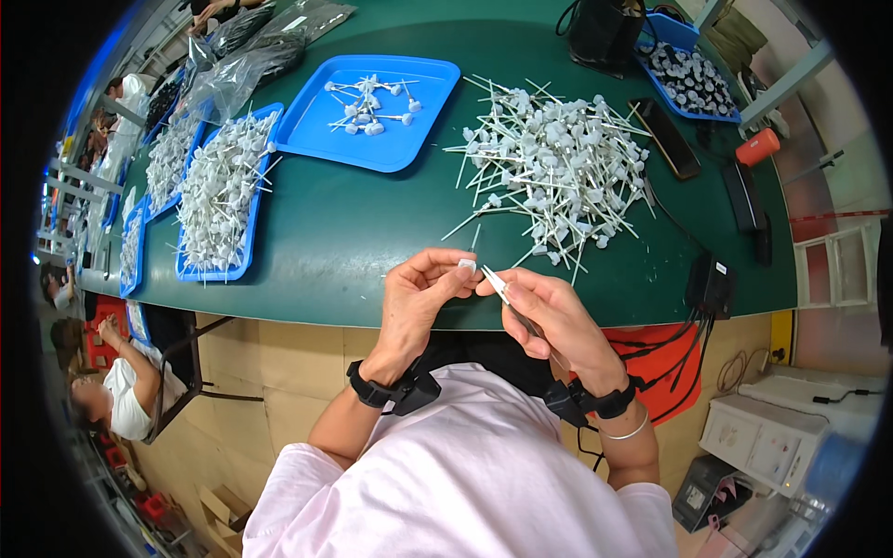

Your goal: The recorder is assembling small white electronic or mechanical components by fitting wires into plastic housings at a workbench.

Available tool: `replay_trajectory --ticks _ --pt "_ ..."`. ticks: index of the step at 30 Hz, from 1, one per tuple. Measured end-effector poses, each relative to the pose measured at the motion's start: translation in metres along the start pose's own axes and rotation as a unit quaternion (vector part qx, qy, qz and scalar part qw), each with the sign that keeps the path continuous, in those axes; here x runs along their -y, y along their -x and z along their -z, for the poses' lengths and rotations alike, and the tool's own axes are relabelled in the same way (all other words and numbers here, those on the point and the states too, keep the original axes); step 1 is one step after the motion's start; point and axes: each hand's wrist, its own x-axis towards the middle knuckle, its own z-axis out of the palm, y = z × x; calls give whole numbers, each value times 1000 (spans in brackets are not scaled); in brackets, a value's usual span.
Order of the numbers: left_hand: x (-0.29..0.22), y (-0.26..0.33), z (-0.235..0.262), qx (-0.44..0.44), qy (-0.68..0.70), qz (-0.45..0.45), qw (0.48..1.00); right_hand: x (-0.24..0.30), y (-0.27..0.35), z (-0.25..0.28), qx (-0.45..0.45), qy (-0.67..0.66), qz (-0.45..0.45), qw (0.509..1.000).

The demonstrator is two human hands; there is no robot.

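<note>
My left hand (409, 302) pinches a small white plastic piece with a thin stick (467, 266) between thumb and fingertips, above the table's near edge. My right hand (558, 321) is closed on tweezers (495, 282), whose pale tips point at the white piece; whether they touch it I cannot tell. Beyond my hands, to the right, lies a big loose pile of similar white-headed sticks (567, 172). Further off to the left, a blue tray (312, 121) holds a few scattered ones.
Left on the green table (326, 232), blue trays (244, 256) are heaped with white pieces. A phone (665, 139), a black bag (603, 37) and a tray of dark-and-white parts (693, 82) lie far right. A black box with cables (709, 284) sits at the right edge. Another person (130, 391) sits left.
</note>
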Motion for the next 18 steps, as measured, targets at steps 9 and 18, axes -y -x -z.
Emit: replay_trajectory --ticks 9,18 --pt "4 -4 8 17 3 17 1000 -7 -4 -3 -33 66 43 996" --pt "-10 0 5 25 10 53 998 -7 -10 -7 -203 450 244 835"
